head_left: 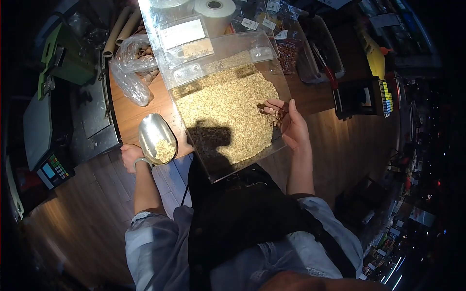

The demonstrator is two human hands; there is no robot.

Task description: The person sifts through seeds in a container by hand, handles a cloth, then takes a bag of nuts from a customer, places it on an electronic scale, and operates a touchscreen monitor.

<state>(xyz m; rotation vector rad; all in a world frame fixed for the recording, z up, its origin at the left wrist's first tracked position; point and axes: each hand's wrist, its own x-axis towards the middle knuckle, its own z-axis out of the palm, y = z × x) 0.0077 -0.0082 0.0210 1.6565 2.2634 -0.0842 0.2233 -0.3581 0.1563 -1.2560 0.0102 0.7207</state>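
Observation:
A clear bin point(283, 92) with its lid tilted up holds pale flakes point(228, 104) and stands at the counter's edge. My right hand point(290, 125) is over the bin's right side, palm up, fingers apart and slightly curled, with some flakes lying on the fingers. On the left, a metal scoop point(154, 131) with a small heap of flakes in it is in my left hand point(132, 156), whose fingers are closed; its handle is hidden. A dark shadow falls across the flakes near the bin's front left.
A plastic bag point(132, 80) lies left of the bin on the wooden counter point(127, 114). Film rolls point(215, 17) and labelled bags point(287, 53) stand behind. A scale point(53, 169) and green container point(73, 60) are far left, a black box point(350, 99) at right.

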